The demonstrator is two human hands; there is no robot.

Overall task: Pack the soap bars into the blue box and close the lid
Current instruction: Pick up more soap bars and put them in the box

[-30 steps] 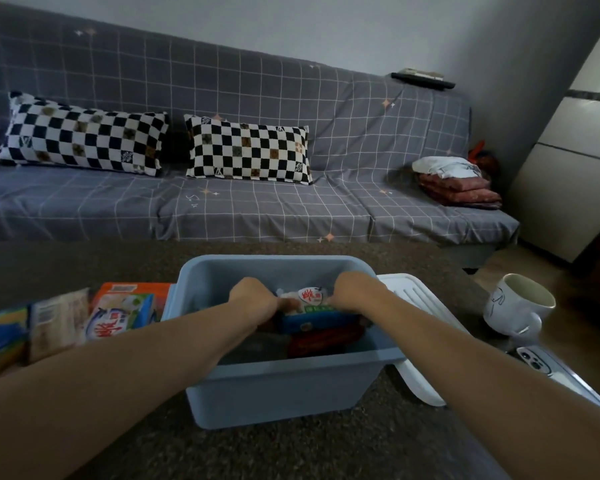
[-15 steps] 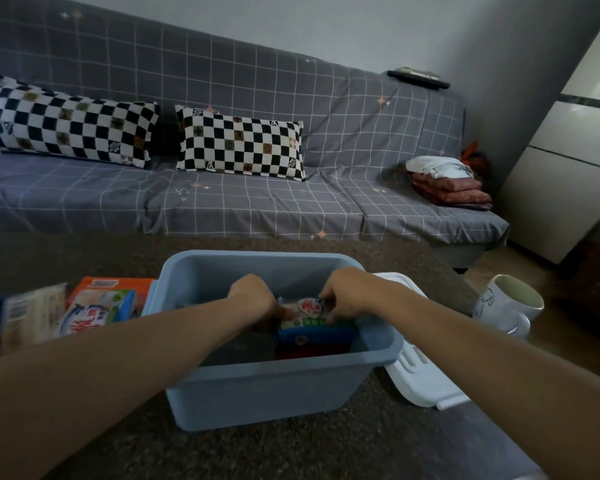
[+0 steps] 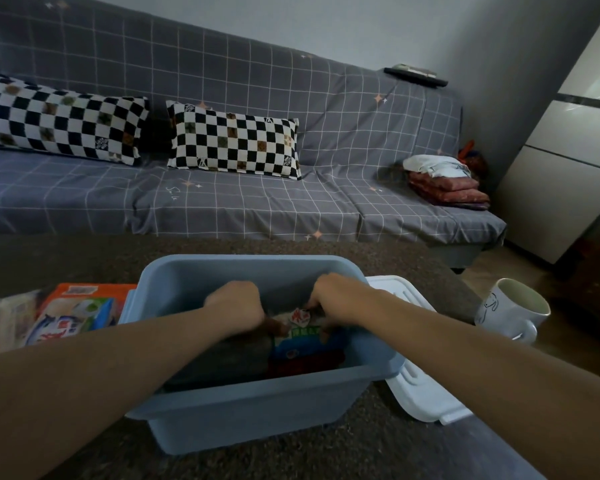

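The blue box (image 3: 257,407) stands open on the dark table in front of me. Both my hands reach inside it. My left hand (image 3: 234,308) and my right hand (image 3: 333,296) grip the two ends of a soap bar (image 3: 303,329) in a white, green and blue wrapper. It rests on top of a red soap bar (image 3: 305,367) in the right half of the box. The white lid (image 3: 418,393) lies flat on the table, right of the box and partly under its edge. More soap bars (image 3: 73,315) lie on the table left of the box.
A white mug (image 3: 513,311) stands on the table to the right of the lid. Behind the table is a grey checked sofa (image 3: 243,202) with two chequered pillows (image 3: 234,140) and folded cloths (image 3: 444,183). A pale cabinet (image 3: 561,188) is at the far right.
My hands and the soap bar have sunk lower into the box, onto the red bar. My head has turned, shifting the view; the phone at the lower right is out of sight.
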